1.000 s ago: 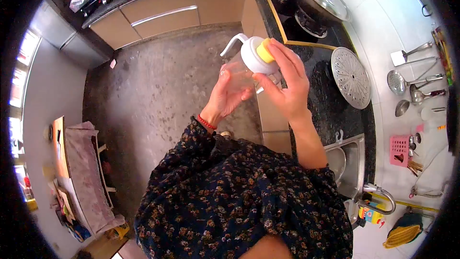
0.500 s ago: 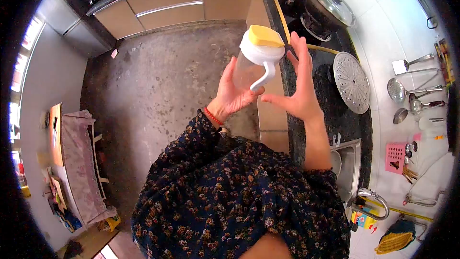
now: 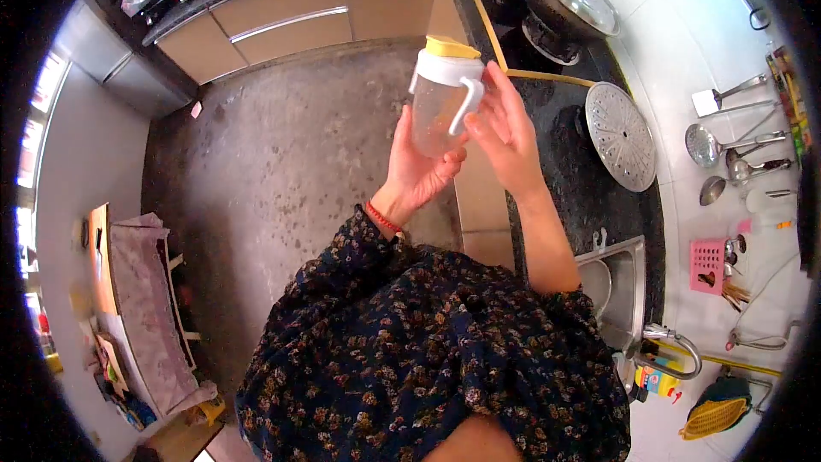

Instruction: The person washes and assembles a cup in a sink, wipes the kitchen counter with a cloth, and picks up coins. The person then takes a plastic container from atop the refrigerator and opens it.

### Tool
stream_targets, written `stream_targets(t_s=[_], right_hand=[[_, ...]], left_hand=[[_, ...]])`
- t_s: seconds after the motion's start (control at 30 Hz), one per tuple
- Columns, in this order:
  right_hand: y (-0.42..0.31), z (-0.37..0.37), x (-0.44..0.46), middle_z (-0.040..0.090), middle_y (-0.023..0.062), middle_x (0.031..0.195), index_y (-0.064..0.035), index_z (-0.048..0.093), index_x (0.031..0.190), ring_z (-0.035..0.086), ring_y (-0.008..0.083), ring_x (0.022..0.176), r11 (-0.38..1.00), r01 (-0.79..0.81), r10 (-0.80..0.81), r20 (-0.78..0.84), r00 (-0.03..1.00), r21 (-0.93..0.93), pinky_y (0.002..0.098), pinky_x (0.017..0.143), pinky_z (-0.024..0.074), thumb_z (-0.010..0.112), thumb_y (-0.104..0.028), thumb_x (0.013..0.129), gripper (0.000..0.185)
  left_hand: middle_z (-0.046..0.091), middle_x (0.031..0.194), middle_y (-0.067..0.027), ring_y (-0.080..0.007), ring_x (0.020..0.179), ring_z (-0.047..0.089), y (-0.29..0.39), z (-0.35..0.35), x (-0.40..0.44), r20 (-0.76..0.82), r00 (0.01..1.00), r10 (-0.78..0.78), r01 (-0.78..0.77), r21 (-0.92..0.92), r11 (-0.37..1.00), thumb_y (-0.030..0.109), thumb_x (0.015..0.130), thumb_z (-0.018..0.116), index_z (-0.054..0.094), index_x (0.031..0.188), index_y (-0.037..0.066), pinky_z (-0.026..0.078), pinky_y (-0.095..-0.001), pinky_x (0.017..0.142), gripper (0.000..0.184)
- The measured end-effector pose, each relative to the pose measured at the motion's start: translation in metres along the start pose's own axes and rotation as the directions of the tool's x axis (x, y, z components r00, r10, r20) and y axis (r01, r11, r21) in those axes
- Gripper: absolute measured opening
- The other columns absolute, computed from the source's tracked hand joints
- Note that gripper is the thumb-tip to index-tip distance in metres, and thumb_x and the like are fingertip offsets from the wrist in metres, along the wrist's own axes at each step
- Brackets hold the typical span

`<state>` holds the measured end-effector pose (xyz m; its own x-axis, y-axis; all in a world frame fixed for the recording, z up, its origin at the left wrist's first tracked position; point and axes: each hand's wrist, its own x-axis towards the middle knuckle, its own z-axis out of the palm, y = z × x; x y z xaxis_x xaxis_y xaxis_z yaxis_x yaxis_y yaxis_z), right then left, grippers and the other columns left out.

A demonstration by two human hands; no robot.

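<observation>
1. The bottle [image 3: 434,115] is upright, tilted slightly, above the floor [image 3: 299,145] and left of the counter [image 3: 556,175]; its yellow lid [image 3: 451,48] is on.
2. My left hand [image 3: 415,175] is curled around its lower part.
3. My right hand [image 3: 510,141] is beside the white handle [image 3: 467,108], fingers bent; I cannot tell if it grips.
4. The perforated plate [image 3: 622,137] lies on the counter, between stove [image 3: 552,41] and sink [image 3: 634,291].

Stained grey concrete floor [image 3: 282,145], beige cabinets [image 3: 291,13], white-tiled wall [image 3: 658,43], bright windows [image 3: 43,120] at far left.
</observation>
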<state>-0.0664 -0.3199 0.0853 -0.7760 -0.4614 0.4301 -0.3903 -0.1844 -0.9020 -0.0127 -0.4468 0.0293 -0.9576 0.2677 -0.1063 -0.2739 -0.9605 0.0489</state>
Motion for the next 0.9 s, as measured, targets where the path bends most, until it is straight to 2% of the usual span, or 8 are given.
stream_targets(t_s=[0.13,0.17,0.23,0.4,0.63,0.7,0.77,0.9], right_hand=[[0.005,0.0,0.003,0.056,0.0132,0.108,0.0035,0.038,0.128,0.057,0.0144,0.093,0.988,-0.136,0.127,-0.12,0.985,-0.069,0.0277,0.075,0.0481,0.06,-0.018,0.089,0.05],[0.018,-0.005,0.006,0.059,0.0094,0.098,0.0036,0.043,0.119,0.056,0.0098,0.075,0.948,-0.047,-0.015,-0.193,0.981,-0.314,0.0259,0.062,0.0467,0.057,-0.02,0.091,0.039],[0.018,-0.004,0.008,0.059,0.0088,0.096,0.0034,0.044,0.118,0.056,0.0101,0.071,0.962,-0.12,0.062,-0.233,0.971,-0.245,0.0253,0.061,0.0464,0.056,-0.021,0.092,0.038],[0.012,0.005,0.003,0.052,0.004,0.101,-0.0031,0.042,0.123,0.048,0.0063,0.069,0.98,-0.199,0.187,-0.355,0.916,0.002,0.0197,0.059,0.042,0.05,-0.019,0.094,0.034],[-0.004,0.02,0.001,0.054,-0.0025,0.087,-0.0051,0.051,0.119,0.043,0.0026,0.067,0.975,-0.172,0.117,-0.339,0.934,-0.139,0.0175,0.056,0.0364,0.039,-0.024,0.098,0.031],[-0.002,0.032,-0.001,0.055,-0.0013,0.085,-0.0036,0.052,0.118,0.045,0.003,0.068,0.963,-0.141,0.07,-0.293,0.953,-0.228,0.018,0.056,0.0375,0.036,-0.027,0.099,0.034],[-0.005,0.042,-0.006,0.063,0.0107,0.096,-0.0027,0.056,0.114,0.059,0.0197,0.088,0.962,-0.139,0.048,-0.357,0.933,-0.233,0.0313,0.08,0.0445,0.037,-0.018,0.097,0.03],[0.008,0.047,-0.003,0.063,0.0109,0.098,0.0015,0.056,0.11,0.059,0.0185,0.091,0.968,-0.185,0.116,-0.355,0.928,-0.167,0.0306,0.08,0.0454,0.035,-0.02,0.099,0.032]], left_hand=[[0.051,0.098,-0.0102,-0.0184,0.067,0.049,0.004,-0.012,0.004,0.062,0.927,0.37,-0.361,0.412,0.837,0.049,0.089,0.051,0.04,0.113,0.015,0.043,-0.0302,0.055,0.044],[0.052,0.099,-0.0099,-0.0185,0.067,0.049,0.005,-0.017,0.004,0.045,0.914,0.403,-0.376,0.466,0.801,0.047,0.089,0.052,0.038,0.114,0.015,0.042,-0.0307,0.055,0.043],[0.052,0.099,-0.0093,-0.0188,0.068,0.049,0.005,-0.013,0.001,0.027,0.89,0.456,-0.39,0.565,0.727,0.043,0.09,0.053,0.036,0.116,0.015,0.039,-0.0317,0.054,0.042],[0.055,0.104,-0.0115,-0.0192,0.077,0.055,0.02,-0.017,-0.008,0.144,0.951,0.275,-0.294,0.703,0.648,0.041,0.082,0.064,0.033,0.125,0.008,0.045,-0.0336,0.059,0.063],[0.053,0.119,-0.0146,-0.024,0.103,0.057,0.05,-0.01,-0.014,0.189,0.98,-0.069,-0.124,0.839,0.529,0.044,0.072,0.072,0.034,0.132,-0.003,0.048,-0.0386,0.085,0.085],[0.052,0.121,-0.0149,-0.0242,0.106,0.056,0.05,0.009,-0.023,0.197,0.979,-0.048,-0.126,0.775,0.619,0.045,0.073,0.07,0.032,0.134,-0.002,0.047,-0.0375,0.088,0.086],[0.05,0.125,-0.0158,-0.0246,0.107,0.055,0.06,0.0,-0.026,0.198,0.977,-0.078,-0.112,0.792,0.601,0.05,0.075,0.067,0.03,0.136,-0.001,0.046,-0.0369,0.09,0.088],[0.045,0.13,-0.0121,-0.0236,0.116,0.048,0.064,-0.002,-0.031,0.215,0.977,-0.012,-0.172,0.812,0.557,0.048,0.074,0.07,0.024,0.139,0.0,0.039,-0.0362,0.097,0.093]])
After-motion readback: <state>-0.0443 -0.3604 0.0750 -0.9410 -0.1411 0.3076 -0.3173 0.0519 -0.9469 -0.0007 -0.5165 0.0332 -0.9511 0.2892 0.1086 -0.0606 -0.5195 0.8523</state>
